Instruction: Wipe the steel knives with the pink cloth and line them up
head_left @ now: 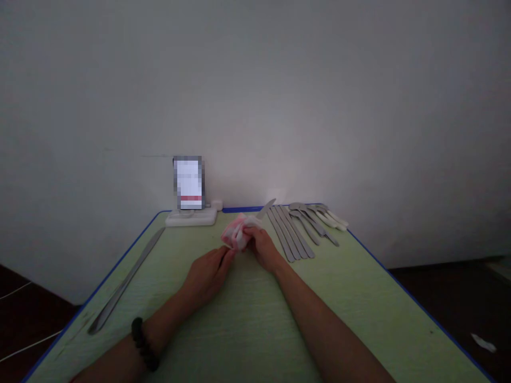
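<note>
A pink-and-white cloth (235,233) is bunched around a metal table knife (267,207), whose blade sticks out at the upper right. My right hand (261,247) is closed on the cloth, with the knife's middle hidden inside the folds. At the cloth's lower left, my left hand (209,271) is closed where the knife's line leads to its handle end. The handle is covered by fingers and cloth. Just right of my right hand, several table knives (291,234) lie side by side on the green table (247,330).
Spoons (305,223) and white-handled cutlery (333,219) lie at the back right. A phone (189,182) stands behind a white power strip (191,217) at the back left. A long metal utensil (125,282) lies along the left edge. The wall (255,106) rises behind the table.
</note>
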